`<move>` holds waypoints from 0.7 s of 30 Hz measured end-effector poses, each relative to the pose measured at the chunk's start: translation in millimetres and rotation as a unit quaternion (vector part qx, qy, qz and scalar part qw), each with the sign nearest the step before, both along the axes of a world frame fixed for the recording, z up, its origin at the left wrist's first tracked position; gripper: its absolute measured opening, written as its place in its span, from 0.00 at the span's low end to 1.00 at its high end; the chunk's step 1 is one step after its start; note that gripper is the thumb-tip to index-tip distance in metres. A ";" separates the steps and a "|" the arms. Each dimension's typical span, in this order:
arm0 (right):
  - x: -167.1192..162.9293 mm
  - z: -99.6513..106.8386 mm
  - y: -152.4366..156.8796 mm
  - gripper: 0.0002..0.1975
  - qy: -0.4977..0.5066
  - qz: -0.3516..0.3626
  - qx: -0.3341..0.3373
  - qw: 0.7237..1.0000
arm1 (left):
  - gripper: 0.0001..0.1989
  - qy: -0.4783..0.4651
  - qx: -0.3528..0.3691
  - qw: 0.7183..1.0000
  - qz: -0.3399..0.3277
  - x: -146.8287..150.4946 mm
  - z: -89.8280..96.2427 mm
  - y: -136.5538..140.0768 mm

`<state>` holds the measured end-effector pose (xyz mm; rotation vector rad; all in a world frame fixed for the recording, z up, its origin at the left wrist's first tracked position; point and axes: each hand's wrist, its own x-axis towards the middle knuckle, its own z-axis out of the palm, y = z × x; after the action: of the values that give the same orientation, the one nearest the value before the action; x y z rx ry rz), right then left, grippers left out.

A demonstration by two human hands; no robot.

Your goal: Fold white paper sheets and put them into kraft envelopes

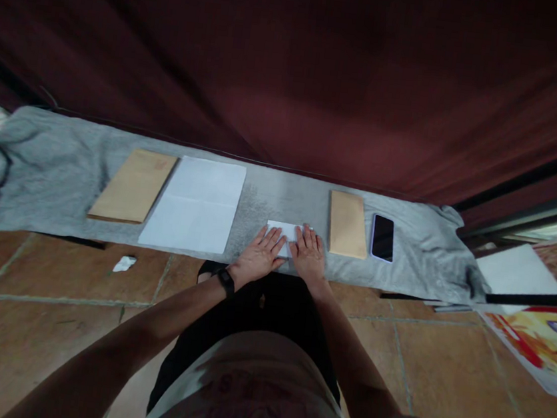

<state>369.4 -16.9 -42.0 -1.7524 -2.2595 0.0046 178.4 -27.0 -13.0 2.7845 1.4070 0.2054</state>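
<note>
A small folded white sheet of paper (287, 231) lies flat near the front edge of the grey cloth, directly before me. My left hand (259, 255) rests on its left part, fingers stretched out and slightly spread. On the right part lies my right hand (308, 255), also flat with its fingers extended. Both hands press on the paper without gripping it, and they cover much of it. To the left is a larger stack of white paper (198, 203) with a crease across it. A brown envelope stack (348, 223) sits just right of my right hand.
Beyond the white sheets at left lies a larger brown envelope stack (134, 186). A phone (383, 238) with a dark screen is on the right. Grey cloth (285, 193) covers the narrow table, backed by a dark red curtain (292, 90). Crumpled tissue (124, 263) lies on the tiled floor.
</note>
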 end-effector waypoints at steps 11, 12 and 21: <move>-0.5 -0.6 0.9 0.27 0.006 -0.004 0.001 1.000 | 0.28 -0.020 -0.007 1.000 -0.014 15.1 -6.7 27.5; -0.4 -0.5 0.9 0.28 0.007 -0.004 -0.001 1.000 | 0.28 -0.022 -0.010 1.000 -0.014 14.5 -8.1 27.7; 4.0 0.3 -0.6 0.28 0.006 -0.011 -0.002 1.000 | 0.29 -0.032 -0.021 0.999 -0.002 12.6 -8.7 26.4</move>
<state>373.4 -17.5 -41.7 -1.7732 -2.2329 0.0153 191.0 -0.6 -21.7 2.7223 1.3741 0.2609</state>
